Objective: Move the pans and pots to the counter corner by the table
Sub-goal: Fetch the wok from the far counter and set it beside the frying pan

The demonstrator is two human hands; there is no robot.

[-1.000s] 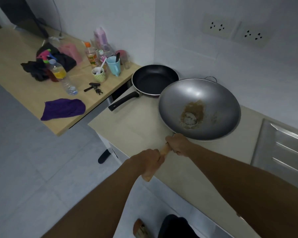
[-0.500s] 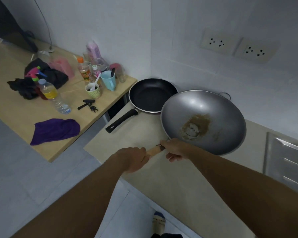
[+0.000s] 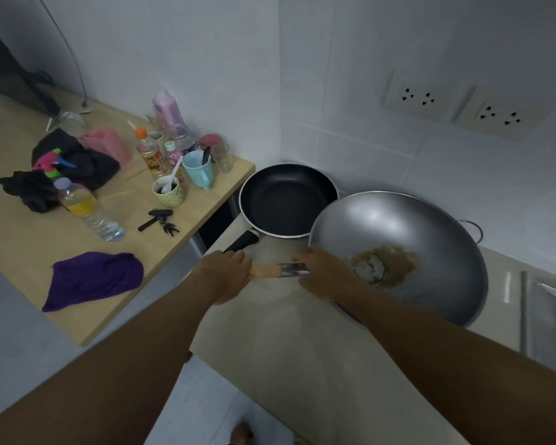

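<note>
A large grey steel wok (image 3: 408, 232) with brown residue inside sits on the beige counter (image 3: 270, 332), its rim overlapping a black frying pan (image 3: 286, 200) in the counter corner by the wall. The wok's wooden handle (image 3: 265, 270) points left. My left hand (image 3: 227, 273) is closed around the handle's end. My right hand (image 3: 326, 274) grips the metal neck where the handle meets the wok. The frying pan's black handle (image 3: 243, 242) points toward my left hand.
A wooden table (image 3: 20, 245) at left holds bottles, a blue cup (image 3: 198, 170), a small bowl with a spoon, keys, dark cloths and a purple cloth (image 3: 93, 277). A steel sink drainboard (image 3: 546, 316) lies at the right. Wall sockets (image 3: 463, 106) are above.
The wok has shifted a little toward the corner and now overlaps the frying pan's rim. My hands have spread apart along the handle, the right one moving up to the metal neck.
</note>
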